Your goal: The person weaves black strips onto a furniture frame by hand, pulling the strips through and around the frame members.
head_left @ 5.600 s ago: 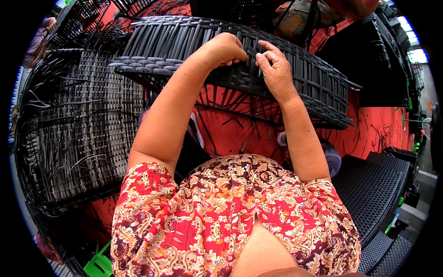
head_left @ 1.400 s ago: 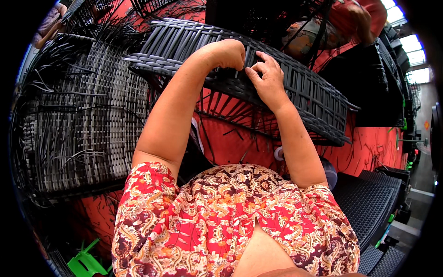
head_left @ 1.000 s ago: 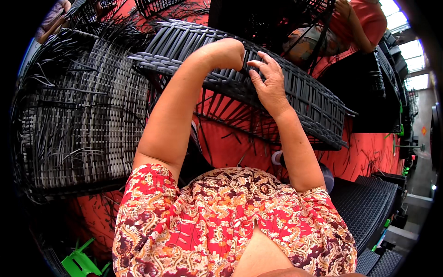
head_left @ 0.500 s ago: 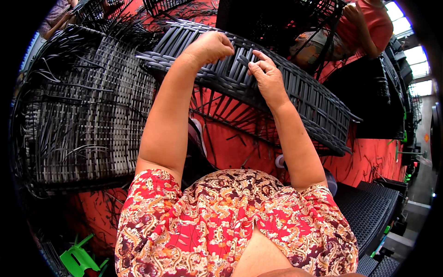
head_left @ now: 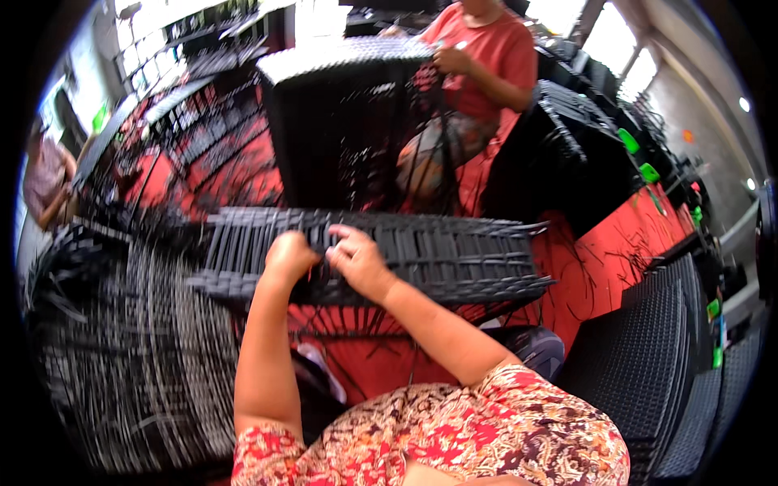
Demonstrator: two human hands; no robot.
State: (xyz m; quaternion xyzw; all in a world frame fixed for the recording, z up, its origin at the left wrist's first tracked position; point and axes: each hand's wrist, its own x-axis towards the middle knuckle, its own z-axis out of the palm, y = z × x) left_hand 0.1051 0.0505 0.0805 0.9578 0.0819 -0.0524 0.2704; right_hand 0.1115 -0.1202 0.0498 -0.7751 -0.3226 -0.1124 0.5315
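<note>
A long dark grey woven wicker piece (head_left: 454, 253) lies crosswise before me, with thick braided edges and upright strips between them. My left hand (head_left: 290, 259) is closed over its left-middle part, the fingers curled down; what they grip is hidden. Just to the right, my right hand (head_left: 362, 263) bends over the same weave. Its thumb and fingers come together around a dark strip, though blur softens the fingertips. The two hands are close but apart.
A large grey woven panel (head_left: 138, 348) with loose strand ends lies at left. Beyond the wicker piece, a person in a red shirt (head_left: 494, 57) works at a tall black woven piece (head_left: 324, 130). Dark woven panels (head_left: 632, 348) are stacked at right. Strip scraps litter the red floor (head_left: 559, 267).
My view has tilted up and turned, showing more of the room. The wicker piece appears lower and more level. Both hands remain at its weave, now closer together.
</note>
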